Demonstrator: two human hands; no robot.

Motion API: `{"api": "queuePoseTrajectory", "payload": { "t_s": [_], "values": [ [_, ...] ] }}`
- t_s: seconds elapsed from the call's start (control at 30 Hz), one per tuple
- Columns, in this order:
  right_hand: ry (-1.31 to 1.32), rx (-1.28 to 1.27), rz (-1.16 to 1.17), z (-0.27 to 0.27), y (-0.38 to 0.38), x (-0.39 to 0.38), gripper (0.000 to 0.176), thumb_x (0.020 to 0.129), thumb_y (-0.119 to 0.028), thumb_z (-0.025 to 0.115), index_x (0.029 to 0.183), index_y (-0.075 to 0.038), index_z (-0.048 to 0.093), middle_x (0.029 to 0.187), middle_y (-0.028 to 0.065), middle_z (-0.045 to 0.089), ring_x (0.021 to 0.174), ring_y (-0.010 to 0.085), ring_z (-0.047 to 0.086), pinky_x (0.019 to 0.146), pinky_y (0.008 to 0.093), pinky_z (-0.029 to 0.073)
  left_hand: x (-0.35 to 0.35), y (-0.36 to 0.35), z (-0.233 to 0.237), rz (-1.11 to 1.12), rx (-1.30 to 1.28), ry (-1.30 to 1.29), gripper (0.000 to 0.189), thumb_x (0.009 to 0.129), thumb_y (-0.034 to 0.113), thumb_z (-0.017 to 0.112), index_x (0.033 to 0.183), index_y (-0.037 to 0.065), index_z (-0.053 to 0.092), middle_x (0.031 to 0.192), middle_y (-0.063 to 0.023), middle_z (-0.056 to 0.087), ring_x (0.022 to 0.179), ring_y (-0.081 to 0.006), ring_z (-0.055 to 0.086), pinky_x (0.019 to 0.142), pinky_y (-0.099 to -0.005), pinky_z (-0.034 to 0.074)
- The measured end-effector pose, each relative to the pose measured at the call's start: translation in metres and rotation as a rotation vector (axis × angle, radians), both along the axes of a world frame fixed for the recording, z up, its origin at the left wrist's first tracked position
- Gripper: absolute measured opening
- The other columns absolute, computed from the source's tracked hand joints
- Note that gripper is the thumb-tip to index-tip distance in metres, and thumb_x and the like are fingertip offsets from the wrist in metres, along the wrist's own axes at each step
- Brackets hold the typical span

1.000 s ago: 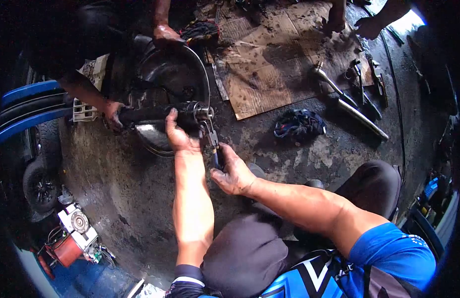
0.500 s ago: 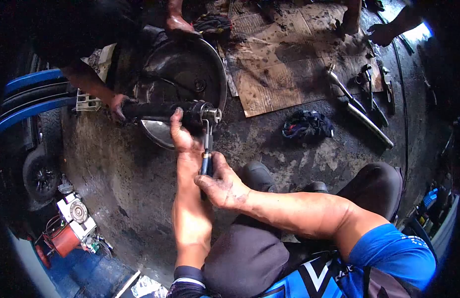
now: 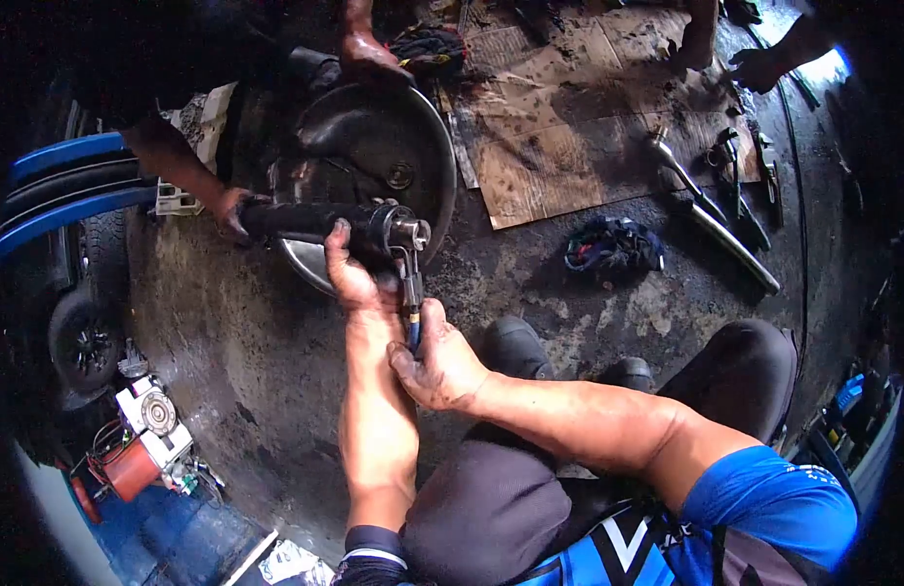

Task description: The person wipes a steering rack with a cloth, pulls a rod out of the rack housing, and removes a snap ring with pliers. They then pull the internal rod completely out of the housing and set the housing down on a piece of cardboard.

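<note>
A black cylinder point(image 3: 315, 222) with a shiny metal rod end point(image 3: 413, 232) lies level over a round metal pan point(image 3: 450, 161). My left hand point(image 3: 354, 278) grips it from beneath near the rod end, thumb up its side; the other fingers are hidden. In my right hand point(image 3: 442, 369) are slim pliers point(image 3: 412, 293) with blue handles, their bent tips touching the cylinder's end just below the rod. A co-worker's hand point(image 3: 235, 215) holds the cylinder's far end. That person's other hand point(image 3: 372, 57) rests at the pan's upper rim.
Stained cardboard point(image 3: 530, 176) covers the floor beyond. Right of it lie a long metal bar point(image 3: 730, 246) and several wrenches point(image 3: 733, 181). A dark rag point(image 3: 615, 246) sits nearer me. Another person's hand point(image 3: 758, 70) shows at upper right. A red-and-white machine point(image 3: 135, 469) stands lower left.
The pliers have tilted a little and my right hand has moved slightly up and right. My left thumb has shifted left and down along the cylinder.
</note>
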State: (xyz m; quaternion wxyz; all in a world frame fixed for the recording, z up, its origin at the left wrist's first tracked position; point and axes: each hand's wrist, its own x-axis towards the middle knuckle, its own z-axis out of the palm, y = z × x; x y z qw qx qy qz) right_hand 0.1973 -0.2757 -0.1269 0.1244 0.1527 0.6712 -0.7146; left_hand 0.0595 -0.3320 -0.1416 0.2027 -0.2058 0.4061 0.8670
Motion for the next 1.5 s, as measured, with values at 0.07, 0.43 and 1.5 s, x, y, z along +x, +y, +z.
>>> {"api": "queuePoseTrajectory", "payload": {
  "t_s": [0.07, 0.43, 1.5],
  "values": [
    [0.102, 0.058, -0.016, -0.008, -0.005, 0.002, 0.044, 0.085, -0.019, 0.059, 0.109, 0.003, 0.029, 0.08, 0.026, 0.057, 0.073, 0.044, 0.061, 0.063, 0.0475, 0.047, 0.0, 0.0, 0.003, 0.012, -0.006, 0.013, 0.052, 0.078, 0.042, 0.061, 0.108, 0.0, 0.058, 0.099, -0.0127, 0.065, 0.088, -0.0258, 0.064, 0.08, -0.0382, 0.053],
    [0.082, 0.023, -0.104, -0.002, -0.006, 0.002, 0.038, 0.089, -0.023, 0.059, 0.107, 0.0, 0.033, 0.074, 0.017, 0.055, 0.063, 0.0316, 0.057, 0.061, 0.0423, 0.046, 0.005, -0.006, -0.003, -0.012, 0.047, 0.066, 0.049, 0.078, 0.039, 0.063, 0.109, 0.0, 0.058, 0.1, -0.0137, 0.065, 0.089, -0.0277, 0.064, 0.083, -0.0399, 0.052],
    [-0.123, 0.407, 0.584, -0.002, 0.219, -0.053, 0.036, 0.079, -0.017, 0.06, 0.112, -0.002, 0.06, 0.095, 0.0137, 0.067, 0.086, 0.0224, 0.063, 0.077, 0.0361, 0.049, 0.013, -0.006, -0.011, 0.167, 0.216, -0.018, 0.032, 0.078, 0.025, 0.068, 0.102, 0.007, 0.058, 0.092, -0.0076, 0.065, 0.084, -0.0246, 0.064, 0.08, -0.0416, 0.054]
  ]
}}
